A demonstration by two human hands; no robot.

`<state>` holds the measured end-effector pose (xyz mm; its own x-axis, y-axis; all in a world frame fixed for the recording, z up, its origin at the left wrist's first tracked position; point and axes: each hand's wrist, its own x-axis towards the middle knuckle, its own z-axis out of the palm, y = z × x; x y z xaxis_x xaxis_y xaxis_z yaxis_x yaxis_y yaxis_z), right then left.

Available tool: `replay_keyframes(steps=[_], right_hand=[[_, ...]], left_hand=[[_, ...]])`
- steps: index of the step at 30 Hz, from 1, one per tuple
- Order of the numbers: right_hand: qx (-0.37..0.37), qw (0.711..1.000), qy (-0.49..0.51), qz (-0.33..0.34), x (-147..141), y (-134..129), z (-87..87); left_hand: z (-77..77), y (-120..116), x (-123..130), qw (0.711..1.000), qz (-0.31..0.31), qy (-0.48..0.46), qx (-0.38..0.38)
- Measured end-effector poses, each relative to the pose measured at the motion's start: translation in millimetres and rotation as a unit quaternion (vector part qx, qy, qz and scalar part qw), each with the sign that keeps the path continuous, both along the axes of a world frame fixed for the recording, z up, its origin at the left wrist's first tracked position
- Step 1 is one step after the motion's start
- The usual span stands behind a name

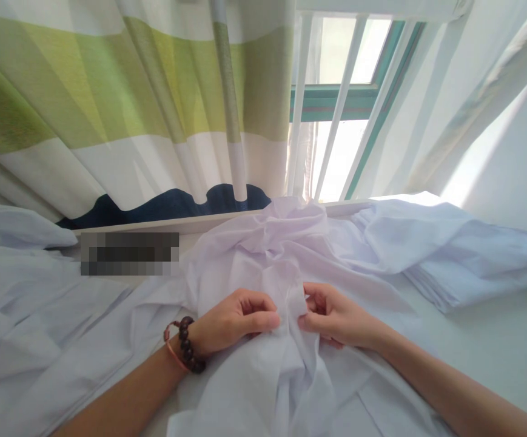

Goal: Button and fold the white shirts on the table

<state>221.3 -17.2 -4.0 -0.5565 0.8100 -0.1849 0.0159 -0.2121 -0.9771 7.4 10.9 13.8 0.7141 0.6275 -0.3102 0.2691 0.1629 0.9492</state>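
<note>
The fingers [267, 320] of the left hand [227, 321] are being pressed together, thumb against curled forefinger, with a ridge of the white cloth [245, 379] being pinched at their tips, while a narrow upright fold of it is being held between the thumb and fingers of the right hand [339, 315]. Only a small gap is being left between the hands. The cloth is being gripped near the middle of the white surface [509, 352], its far end being bunched at the raised edge [163, 226]. Beyond that edge, the room is being bounded by a striped curtain [163, 103] and a barred window [345, 103]. On the left, space is being taken up by crumpled fabric [22, 303]; on the right, a bare stretch is being left in front of a folded white pile [454, 255]. The left forearm [131, 385] is being angled inward from the lower left, with a beaded bracelet [185, 340] being worn at the wrist; the right forearm [440, 373] is being angled in from the lower right, both hands being held low.
</note>
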Motion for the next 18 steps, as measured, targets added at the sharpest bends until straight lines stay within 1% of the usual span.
replay_keyframes(steps=[2, 4, 6, 8, 11, 15, 18], right_hand=[[0.052, 0.998, -0.039, 0.026, -4, -3, 1.5], [0.091, 0.993, -0.064, 0.037, -5, -5, 2.7], [0.103, 0.991, -0.071, 0.045, -5, -6, 4.1], [0.090, 0.993, -0.060, 0.054, -4, -6, 5.6], [0.039, 0.997, -0.025, 0.058, -1, -4, 6.4], [-0.043, 0.998, 0.034, 0.035, 3, 1, 2.3], [-0.055, 0.996, 0.068, 0.033, 5, 3, -1.5]], left_hand=[[-1.4, 0, -1, 1.000, -0.007, -0.004, 0.012], [-2.2, -2, 1, 0.999, -0.028, 0.004, 0.035], [-2.6, -5, 4, 0.998, -0.031, 0.016, 0.055], [-2.7, -6, 7, 0.998, -0.020, 0.024, 0.059], [-2.8, -8, 10, 0.997, -0.007, 0.035, 0.067], [-3.0, -10, 14, 0.989, 0.020, 0.079, 0.121], [-4.0, -11, 15, 0.985, 0.028, 0.096, 0.140]])
